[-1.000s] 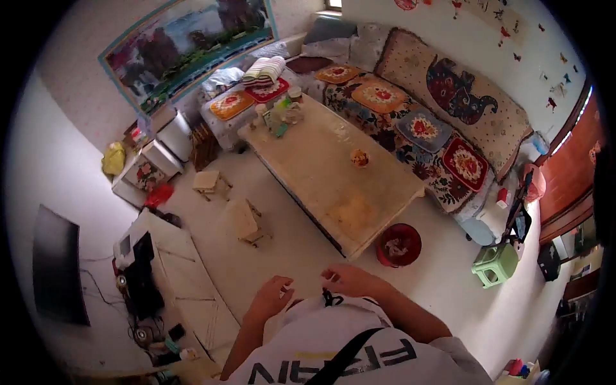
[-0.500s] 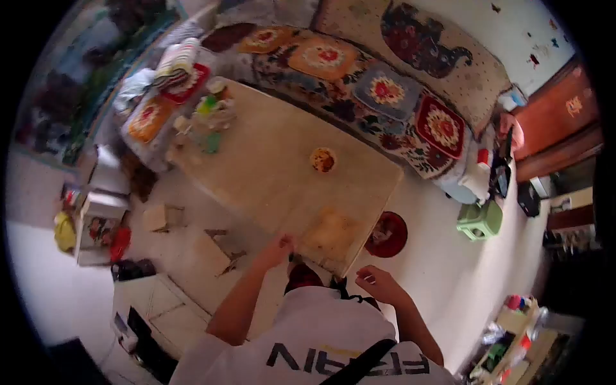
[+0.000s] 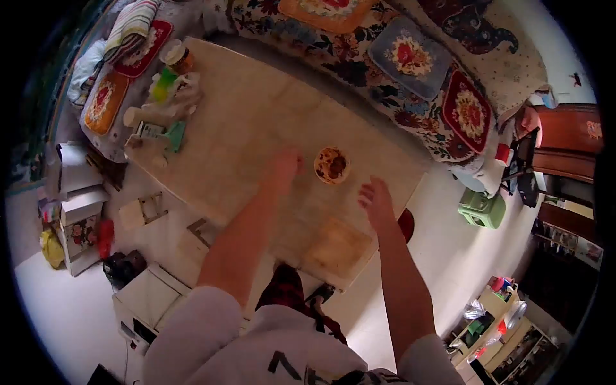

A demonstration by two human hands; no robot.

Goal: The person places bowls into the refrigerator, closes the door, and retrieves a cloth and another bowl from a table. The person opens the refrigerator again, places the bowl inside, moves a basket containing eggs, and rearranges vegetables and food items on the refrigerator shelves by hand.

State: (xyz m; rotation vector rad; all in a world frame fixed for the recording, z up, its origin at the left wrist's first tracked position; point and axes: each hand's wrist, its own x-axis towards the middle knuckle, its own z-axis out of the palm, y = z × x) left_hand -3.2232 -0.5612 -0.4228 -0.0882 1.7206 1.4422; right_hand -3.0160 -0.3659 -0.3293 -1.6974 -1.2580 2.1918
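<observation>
A round bowl (image 3: 332,165) with dark and orange food stuck to its inside stands on the pale table, between my two hands. My left hand (image 3: 287,168) is stretched over the table just left of the bowl, a small gap away; it is slightly blurred, with fingers loosely apart and nothing visible in them. To the bowl's lower right, my right hand (image 3: 377,200) hangs over the table, fingers bent and spread, holding nothing. Neither hand touches the bowl. Nearer to me, a brownish square patch or board (image 3: 337,244) lies at the table's near corner.
Bags, a tub (image 3: 173,52) and a green item (image 3: 175,135) crowd the left end of the table (image 3: 244,96). A sofa with patterned cushions (image 3: 410,58) runs along the far side. A red basin (image 3: 406,224) and a green stool (image 3: 482,208) are on the right.
Both my hands have moved forward from the table's near edge to either side of the bowl. My view has come closer over the table, and the bowl looks larger.
</observation>
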